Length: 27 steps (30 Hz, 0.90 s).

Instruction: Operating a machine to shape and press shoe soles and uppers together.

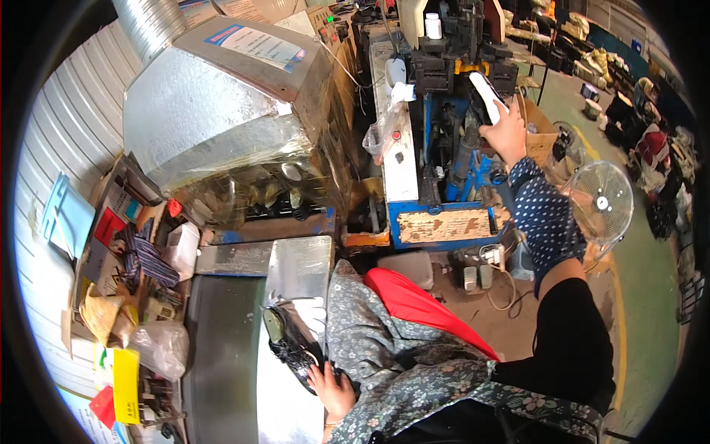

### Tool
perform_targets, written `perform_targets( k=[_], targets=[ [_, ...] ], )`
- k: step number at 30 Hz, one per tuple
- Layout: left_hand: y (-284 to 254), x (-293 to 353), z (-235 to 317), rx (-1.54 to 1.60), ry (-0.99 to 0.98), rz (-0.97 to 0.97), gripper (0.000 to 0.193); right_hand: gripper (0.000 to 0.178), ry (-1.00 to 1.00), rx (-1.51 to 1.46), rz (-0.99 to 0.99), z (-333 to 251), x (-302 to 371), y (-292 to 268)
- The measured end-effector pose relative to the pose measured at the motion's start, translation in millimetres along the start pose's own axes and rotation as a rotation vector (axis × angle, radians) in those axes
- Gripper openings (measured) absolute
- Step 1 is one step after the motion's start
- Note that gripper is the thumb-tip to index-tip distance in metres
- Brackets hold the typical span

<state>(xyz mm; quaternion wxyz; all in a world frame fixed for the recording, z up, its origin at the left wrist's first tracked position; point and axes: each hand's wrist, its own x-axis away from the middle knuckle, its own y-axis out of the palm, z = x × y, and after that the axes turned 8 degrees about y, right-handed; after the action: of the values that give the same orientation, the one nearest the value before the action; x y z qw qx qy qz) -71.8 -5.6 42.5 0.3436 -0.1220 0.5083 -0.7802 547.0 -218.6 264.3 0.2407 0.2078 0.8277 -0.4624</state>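
My right hand (506, 135) reaches far forward and is closed round the end of a shoe (486, 96) with a white sole, held at the blue and black machine (466, 152). The sole faces up, and the dark upper is mostly hidden. Near my body, my left hand (334, 391) rests its spread fingers on the end of a black shoe (293, 346). This shoe lies on a pale work surface (285, 407), with a greenish piece (274, 324) in its opening. White pieces (310, 314), perhaps a glove, lie beside it.
A dark conveyor belt (222, 355) runs on the left, below a metal hood (214, 96). Shelves with cloth and plastic bags (159, 351) stand further left. Past my right arm are a fan (600, 203) and a cardboard box (540, 129). A power strip (492, 255) with cords lies below the machine.
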Motion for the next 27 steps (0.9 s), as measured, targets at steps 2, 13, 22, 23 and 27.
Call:
perform_targets(
  k=[2, 13, 22, 23, 27],
  targets=[
    [-19.8, -8.7, 19.8, 0.344, 0.076, 0.043, 0.047, 0.07, -0.229, -0.135, 0.204, -8.2, 30.1, 1.1],
    [-53.4, -165.6, 97.4, 1.697, -0.18, 0.372, 0.082, 0.113, -0.748, -1.028, -1.026, -126.6, 317.7, -98.2],
    [-78.6, -91.6, 84.8, 0.642, 0.191, -0.524, 0.057, 0.057, 0.002, -0.941, -2.45, -91.2, 335.2, -62.9],
    [-76.3, -84.8, 79.0, 0.699, 0.281, -0.411, 0.061, 0.055, 0.171, -0.995, -2.457, -76.6, 338.8, -63.3],
    [-77.7, -83.6, 29.0, 1.104, -0.247, 0.252, 0.039, 0.053, 1.095, -1.399, -2.205, -56.1, 347.3, -46.6]
  ],
)
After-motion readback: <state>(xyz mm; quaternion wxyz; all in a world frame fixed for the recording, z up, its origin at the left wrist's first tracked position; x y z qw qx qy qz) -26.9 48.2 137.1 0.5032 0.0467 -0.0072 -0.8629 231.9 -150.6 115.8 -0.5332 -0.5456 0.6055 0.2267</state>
